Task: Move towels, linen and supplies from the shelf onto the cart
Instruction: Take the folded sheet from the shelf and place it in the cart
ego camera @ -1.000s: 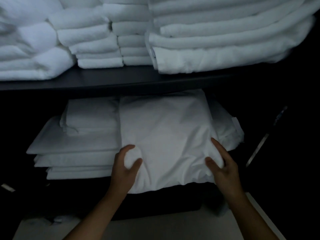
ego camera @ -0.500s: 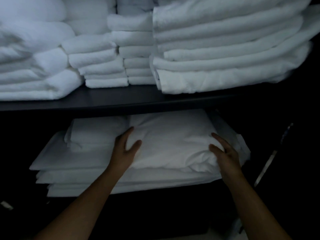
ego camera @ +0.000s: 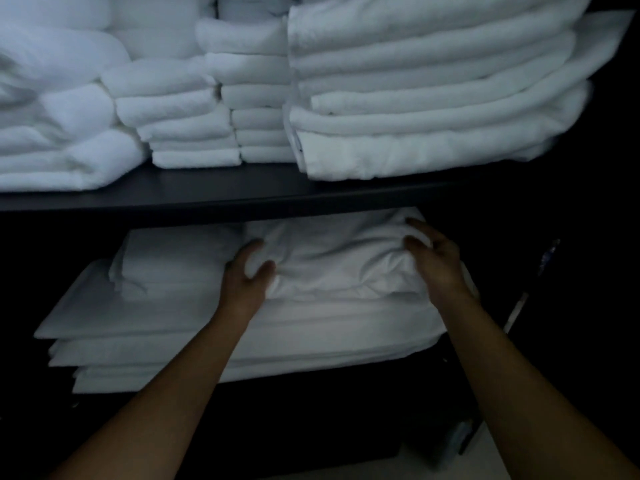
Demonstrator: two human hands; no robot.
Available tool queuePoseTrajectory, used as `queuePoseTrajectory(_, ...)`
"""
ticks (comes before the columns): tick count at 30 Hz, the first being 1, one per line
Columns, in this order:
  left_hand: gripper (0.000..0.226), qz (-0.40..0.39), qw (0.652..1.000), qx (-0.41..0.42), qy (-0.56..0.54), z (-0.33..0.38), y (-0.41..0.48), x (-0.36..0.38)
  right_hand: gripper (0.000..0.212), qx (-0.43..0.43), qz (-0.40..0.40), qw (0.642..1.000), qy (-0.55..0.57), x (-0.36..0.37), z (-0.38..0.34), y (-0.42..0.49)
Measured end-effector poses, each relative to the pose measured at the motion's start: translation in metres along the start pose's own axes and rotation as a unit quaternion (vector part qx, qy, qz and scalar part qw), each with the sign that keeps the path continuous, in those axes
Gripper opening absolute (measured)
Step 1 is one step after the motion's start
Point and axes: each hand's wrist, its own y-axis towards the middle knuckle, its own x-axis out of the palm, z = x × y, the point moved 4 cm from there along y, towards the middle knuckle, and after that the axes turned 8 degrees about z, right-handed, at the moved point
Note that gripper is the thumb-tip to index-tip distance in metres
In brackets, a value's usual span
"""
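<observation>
Under the shelf (ego camera: 242,194), left hand (ego camera: 244,282) and right hand (ego camera: 438,268) clasp folded linen (ego camera: 339,268) between curled fingers.

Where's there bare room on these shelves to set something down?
Only the bare strip of upper shelf in front of the small towel stacks, bordered on the right by the large towel stack. Below, the folded linen nearly reaches the shelf above: crowded.
</observation>
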Motion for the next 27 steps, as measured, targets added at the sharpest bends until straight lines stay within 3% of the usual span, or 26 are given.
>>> queuePoseTrajectory(3,0.046,-0.019,1.000,-0.009,0.008,-0.011,-0.012,0.007,0.032,0.044,0.025,0.998,-0.024,-0.001,0.028,-0.009)
queuePoseTrajectory(8,0.060,-0.053,0.998,-0.013,0.013,-0.029,-0.029,-0.011,0.042,-0.039,0.052,0.998,-0.012,-0.016,0.044,-0.049)
queuePoseTrajectory(12,0.062,-0.026,1.000,-0.013,0.004,-0.028,-0.032,-0.009,0.045,-0.063,0.036,0.997,-0.026,-0.009,0.053,-0.055)
queuePoseTrajectory(18,0.061,-0.023,0.999,0.000,0.024,-0.026,-0.038,0.002,0.035,-0.078,0.081,0.993,-0.048,-0.013,0.068,-0.053)
queuePoseTrajectory(23,0.060,-0.019,0.999,-0.020,0.030,-0.018,-0.041,-0.002,0.038,-0.054,0.068,0.993,-0.084,-0.014,0.055,-0.056)
queuePoseTrajectory(27,0.063,-0.079,0.991,-0.087,0.069,-0.001,-0.045,-0.014,0.049,0.034,0.011,0.985,-0.171,-0.014,0.036,-0.064)
